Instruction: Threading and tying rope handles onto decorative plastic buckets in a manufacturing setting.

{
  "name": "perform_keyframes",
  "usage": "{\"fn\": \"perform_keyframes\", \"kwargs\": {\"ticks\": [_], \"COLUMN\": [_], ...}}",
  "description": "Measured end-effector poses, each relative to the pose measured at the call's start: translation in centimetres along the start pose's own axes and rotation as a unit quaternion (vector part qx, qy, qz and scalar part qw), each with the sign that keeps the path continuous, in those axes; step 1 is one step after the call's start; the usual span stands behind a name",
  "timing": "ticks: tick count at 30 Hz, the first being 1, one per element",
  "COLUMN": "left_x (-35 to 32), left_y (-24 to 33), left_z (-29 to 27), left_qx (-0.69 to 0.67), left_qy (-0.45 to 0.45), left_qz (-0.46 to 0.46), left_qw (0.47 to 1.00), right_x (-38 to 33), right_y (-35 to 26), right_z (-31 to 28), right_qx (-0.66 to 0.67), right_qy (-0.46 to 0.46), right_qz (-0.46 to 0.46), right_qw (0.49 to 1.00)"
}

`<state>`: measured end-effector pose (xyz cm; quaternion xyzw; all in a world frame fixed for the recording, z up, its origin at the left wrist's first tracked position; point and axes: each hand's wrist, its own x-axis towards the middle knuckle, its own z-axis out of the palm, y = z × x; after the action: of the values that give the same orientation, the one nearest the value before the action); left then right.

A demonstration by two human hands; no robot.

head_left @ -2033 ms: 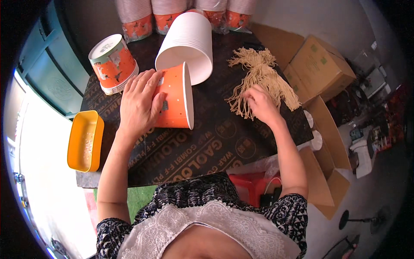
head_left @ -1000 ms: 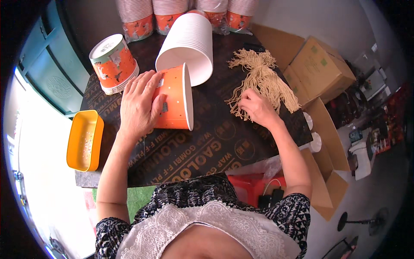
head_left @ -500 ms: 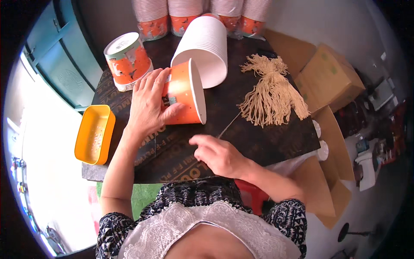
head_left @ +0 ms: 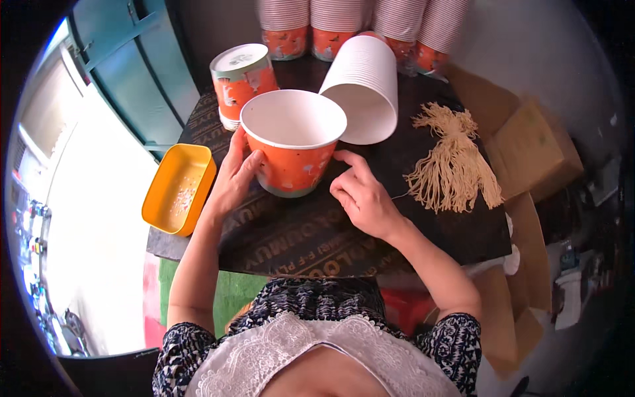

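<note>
An orange paper bucket [head_left: 299, 165] with a white rim and white inside stands tilted slightly over the dark table, mouth up. My left hand [head_left: 235, 173] grips its left side, thumb on the outer wall near me. Close to its right side is my right hand [head_left: 364, 192], index finger reaching to the wall and the other fingers curled in. A thin string [head_left: 401, 196] runs from those curled fingers toward a bundle of cream cotton strings [head_left: 456, 162], tied near its top, on the right of the table. The held part of the string is hidden.
Behind the bucket lies a nested stack of white-sided buckets [head_left: 370, 86]; an upside-down orange stack [head_left: 243, 83] stands to its left. A yellow tray [head_left: 210, 173] sits at the table's left edge. Wrapped bucket stacks [head_left: 337, 23] line the back. Cardboard boxes [head_left: 537, 152] stand right.
The bucket has turned from lying sideways to mouth up. My left hand has shifted from its top to its side, and my right hand has come up beside it with the string.
</note>
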<state>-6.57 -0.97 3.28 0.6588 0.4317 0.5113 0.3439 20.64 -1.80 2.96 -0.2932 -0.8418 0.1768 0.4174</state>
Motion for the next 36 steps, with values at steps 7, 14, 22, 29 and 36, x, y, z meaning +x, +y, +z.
{"fn": "perform_keyframes", "kwargs": {"ticks": [7, 14, 22, 29, 36], "left_x": [-1.3, -2.3, -2.9, -5.4, -7.3], "left_y": [1.8, 7.8, 6.9, 10.1, 11.4], "left_z": [-0.5, 3.3, 3.8, 4.3, 5.2], "left_qx": [-0.018, 0.413, 0.425, 0.383, 0.172], "left_qy": [0.183, 0.098, 0.036, 0.103, -0.004], "left_qz": [-0.005, 0.228, 0.196, 0.226, 0.123], "left_qw": [0.983, 0.876, 0.883, 0.890, 0.977], "right_x": [-1.1, -1.7, -1.7, -2.2, -2.0], "right_y": [-2.8, -6.3, -7.0, -7.3, -8.7], "right_z": [1.9, 3.4, 2.1, 1.7, 1.1], "right_qx": [0.085, 0.145, 0.216, 0.197, 0.070], "right_qy": [-0.078, -0.017, 0.088, 0.116, 0.130], "right_qz": [0.037, 0.059, 0.180, 0.163, 0.072], "right_qw": [0.993, 0.988, 0.956, 0.960, 0.986]}}
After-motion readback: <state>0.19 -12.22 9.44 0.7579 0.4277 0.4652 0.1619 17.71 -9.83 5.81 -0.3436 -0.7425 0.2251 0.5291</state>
